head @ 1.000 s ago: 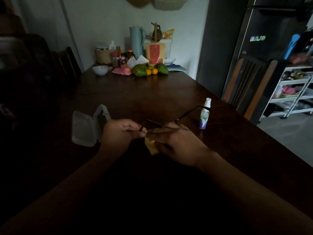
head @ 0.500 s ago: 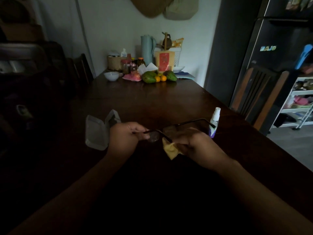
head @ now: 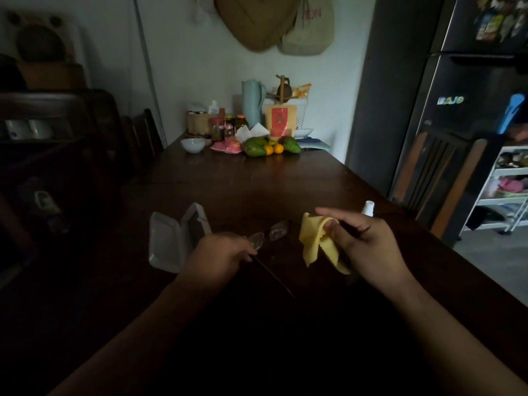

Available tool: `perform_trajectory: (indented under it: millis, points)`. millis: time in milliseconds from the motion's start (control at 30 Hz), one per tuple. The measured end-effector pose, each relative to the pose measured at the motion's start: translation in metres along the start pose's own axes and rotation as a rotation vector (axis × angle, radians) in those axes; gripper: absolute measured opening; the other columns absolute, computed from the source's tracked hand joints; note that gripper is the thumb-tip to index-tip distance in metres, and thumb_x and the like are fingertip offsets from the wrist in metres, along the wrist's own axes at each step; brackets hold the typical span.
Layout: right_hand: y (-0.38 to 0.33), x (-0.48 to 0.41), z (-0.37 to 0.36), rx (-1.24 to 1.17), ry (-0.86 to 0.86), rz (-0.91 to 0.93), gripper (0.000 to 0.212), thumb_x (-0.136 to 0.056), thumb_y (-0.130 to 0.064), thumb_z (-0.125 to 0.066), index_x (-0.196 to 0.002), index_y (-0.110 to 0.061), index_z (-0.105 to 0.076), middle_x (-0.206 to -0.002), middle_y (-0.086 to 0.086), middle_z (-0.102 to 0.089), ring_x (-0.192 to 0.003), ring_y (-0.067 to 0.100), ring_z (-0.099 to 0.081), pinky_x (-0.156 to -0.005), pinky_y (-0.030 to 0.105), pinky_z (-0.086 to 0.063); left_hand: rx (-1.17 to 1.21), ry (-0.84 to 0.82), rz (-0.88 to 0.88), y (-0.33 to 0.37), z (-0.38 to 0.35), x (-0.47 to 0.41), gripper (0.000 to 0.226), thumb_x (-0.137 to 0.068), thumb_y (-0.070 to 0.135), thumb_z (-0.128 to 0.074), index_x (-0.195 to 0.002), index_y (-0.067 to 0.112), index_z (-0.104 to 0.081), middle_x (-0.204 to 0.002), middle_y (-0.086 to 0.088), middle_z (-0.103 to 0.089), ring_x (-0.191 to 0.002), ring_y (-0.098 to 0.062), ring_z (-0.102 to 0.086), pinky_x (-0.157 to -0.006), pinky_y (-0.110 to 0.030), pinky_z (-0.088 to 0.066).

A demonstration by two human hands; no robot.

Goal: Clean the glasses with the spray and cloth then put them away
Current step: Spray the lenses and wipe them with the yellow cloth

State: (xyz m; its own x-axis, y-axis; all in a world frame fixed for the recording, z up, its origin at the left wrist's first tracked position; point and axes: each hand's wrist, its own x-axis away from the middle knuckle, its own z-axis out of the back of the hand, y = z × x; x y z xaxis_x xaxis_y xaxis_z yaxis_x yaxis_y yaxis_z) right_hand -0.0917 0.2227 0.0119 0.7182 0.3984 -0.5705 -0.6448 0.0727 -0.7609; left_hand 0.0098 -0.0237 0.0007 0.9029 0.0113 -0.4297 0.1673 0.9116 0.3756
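Surroundings: a dark wooden table (head: pixel 285 190) carried, at its far end, a white bowl (head: pixel 193 144), a pale teal jug (head: pixel 253 102), several jars (head: pixel 217 128), two green fruits (head: pixel 254 147) and two small orange fruits (head: pixel 274 149). A black fridge (head: pixel 471 115), a wooden chair (head: pixel 437 172) and a white trolley rack (head: pixel 508 192) stood to the right. Woven hats (head: pixel 257 21) hung on the wall.

Obstruction: the spray bottle (head: pixel 368 208) stood on the table behind the right hand (head: pixel 368 244), which hid all but its white cap.

Count: one glasses case (head: pixel 171 241), lying open on the table just left of the left hand (head: pixel 220 255); one pair of glasses (head: pixel 268 235), both lenses visible; one yellow cloth (head: pixel 314 241); one spray bottle.

Hands: the left hand was curled round the glasses at the left lens end, holding them above the table between case and cloth, one temple arm pointing back toward the person. The right hand pinched the cloth between thumb and fingers, forefinger stretched out, the cloth hanging loose and apart from the lenses. Both forearms reached in from the near edge.
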Motion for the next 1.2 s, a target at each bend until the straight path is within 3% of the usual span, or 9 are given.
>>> perform_trajectory:
  millis: [67,167,300,400,467,567,733,1033,1200]
  points:
    - [0.0,-0.001,0.002,0.014,0.039,0.001,0.027,-0.093,-0.009,-0.065,-0.112,-0.027,-0.074,-0.096,-0.014,-0.076,-0.087,-0.006,-0.068,-0.075,0.006,-0.046,-0.032,-0.158,-0.077,0.006,0.001,0.0,0.034,-0.085,-0.005,-0.057,-0.11,0.012,-0.071,-0.112,-0.007,-0.071,-0.107,-0.017,-0.063,-0.091,-0.004,-0.032]
    - [-0.002,-0.003,0.004,0.027,0.057,0.013,0.025,-0.094,-0.01,-0.064,-0.113,-0.023,-0.074,-0.098,-0.011,-0.076,-0.083,-0.009,-0.066,-0.074,0.006,-0.044,-0.244,-0.125,-0.241,0.018,0.004,-0.003,0.032,-0.083,0.015,-0.065,-0.107,0.035,-0.07,-0.108,0.011,-0.071,-0.105,-0.003,-0.061,-0.109,-0.026,-0.032]
    - [-0.005,-0.004,0.006,0.028,0.078,0.01,0.022,-0.095,-0.01,-0.064,-0.113,-0.018,-0.074,-0.102,-0.004,-0.075,-0.085,-0.005,-0.066,-0.077,0.009,-0.045,-0.327,-0.062,-0.235,0.026,0.023,-0.011,0.059,-0.065,0.01,-0.06,-0.108,0.05,-0.061,-0.101,0.021,-0.073,-0.105,0.006,-0.059,-0.116,-0.035,0.001]
    - [-0.006,-0.003,0.007,0.031,0.069,0.014,0.021,-0.095,-0.012,-0.063,-0.113,-0.018,-0.074,-0.102,-0.005,-0.074,-0.085,0.0,-0.066,-0.079,0.013,-0.047,-0.474,-0.08,-0.193,0.023,0.035,-0.03,0.063,-0.07,0.012,-0.06,-0.114,0.057,-0.053,-0.106,0.022,-0.071,-0.124,-0.001,-0.051,-0.103,-0.044,0.035]
    - [-0.007,-0.004,0.006,0.04,0.054,0.021,0.02,-0.097,-0.015,-0.061,-0.112,-0.019,-0.073,-0.1,-0.01,-0.074,-0.082,0.001,-0.065,-0.076,0.01,-0.046,-0.515,-0.164,-0.189,0.021,0.033,-0.044,0.068,-0.075,0.011,-0.061,-0.12,0.06,-0.045,-0.122,0.025,-0.064,-0.14,-0.01,-0.034,-0.092,-0.051,0.043]
    - [-0.004,-0.004,0.007,0.062,0.04,0.023,0.018,-0.098,-0.018,-0.059,-0.11,-0.021,-0.072,-0.096,-0.014,-0.072,-0.083,0.001,-0.065,-0.076,0.012,-0.046,-0.56,-0.306,-0.216,0.016,0.024,-0.065,0.065,-0.08,0.016,-0.064,-0.121,0.063,-0.043,-0.144,0.015,-0.048,-0.147,-0.017,-0.017,-0.091,-0.063,0.038]
    - [0.001,-0.005,0.009,0.073,0.071,0.038,0.018,-0.098,-0.019,-0.06,-0.11,-0.022,-0.072,-0.095,-0.016,-0.071,-0.084,-0.005,-0.064,-0.076,0.009,-0.042,-0.638,-0.367,-0.339,0.007,0.009,-0.087,0.047,-0.077,0.023,-0.067,-0.106,0.06,-0.059,-0.142,0.014,-0.051,-0.147,-0.017,-0.016,-0.092,-0.059,0.04]
    - [-0.005,-0.005,0.013,0.213,0.184,0.203,0.02,-0.096,-0.016,-0.064,-0.112,-0.023,-0.073,-0.102,-0.02,-0.067,-0.093,-0.006,-0.059,-0.085,0.015,-0.041,-0.461,-0.233,-0.322,-0.003,0.013,-0.086,0.031,-0.079,0.021,-0.07,-0.09,0.051,-0.07,-0.127,0.017,-0.062,-0.139,-0.005,-0.01,-0.095,-0.047,0.041]
    - [-0.015,-0.004,0.023,0.17,0.358,0.233,0.023,-0.093,-0.007,-0.065,-0.109,-0.021,-0.073,-0.102,-0.015,-0.07,-0.097,0.005,-0.063,-0.087,0.026,-0.048,-0.502,0.012,-0.35,0.002,0.026,-0.075,0.017,-0.071,0.036,-0.072,-0.084,0.047,-0.072,-0.119,0.011,-0.068,-0.139,-0.028,-0.033,-0.107,-0.068,0.014]
